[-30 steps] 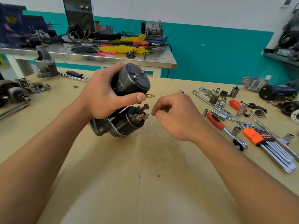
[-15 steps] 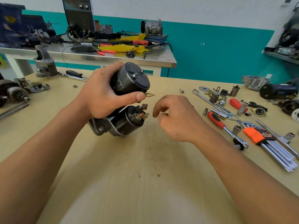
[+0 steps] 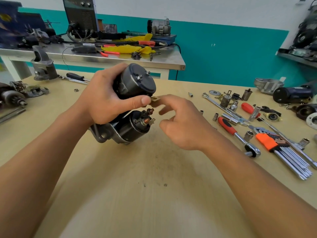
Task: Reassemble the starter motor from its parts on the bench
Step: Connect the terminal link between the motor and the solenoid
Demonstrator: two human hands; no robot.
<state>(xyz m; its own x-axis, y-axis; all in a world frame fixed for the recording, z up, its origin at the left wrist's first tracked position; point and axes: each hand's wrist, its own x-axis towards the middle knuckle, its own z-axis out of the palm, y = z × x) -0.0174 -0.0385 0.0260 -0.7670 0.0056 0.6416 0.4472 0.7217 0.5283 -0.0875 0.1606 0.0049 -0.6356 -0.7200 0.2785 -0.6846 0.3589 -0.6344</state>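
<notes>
My left hand [image 3: 106, 100] grips the dark starter motor [image 3: 135, 83] round its upper cylinder and holds it tilted above the bench, end cap facing me. The solenoid [image 3: 135, 126] sits below it, with copper studs [image 3: 145, 121] pointing right. A small brass terminal lug [image 3: 155, 99] sticks out beside my left thumb tip. My right hand [image 3: 185, 127] hovers just right of the motor, fingers loosely spread and blurred. Its index finger reaches to the lug and looks to be touching it.
Right of my hands lie a red-handled ratchet [image 3: 235, 133], an orange hex key set [image 3: 281, 148], a spanner [image 3: 221, 107], several sockets [image 3: 248, 135] and small parts. Another dismantled starter [image 3: 13, 97] and a grey housing [image 3: 43, 66] sit far left. A steel table [image 3: 96, 55] stands behind.
My right hand has uncurled from a loose fist and moved up and left, its index finger now at the brass lug. My left hand keeps its hold on the motor.
</notes>
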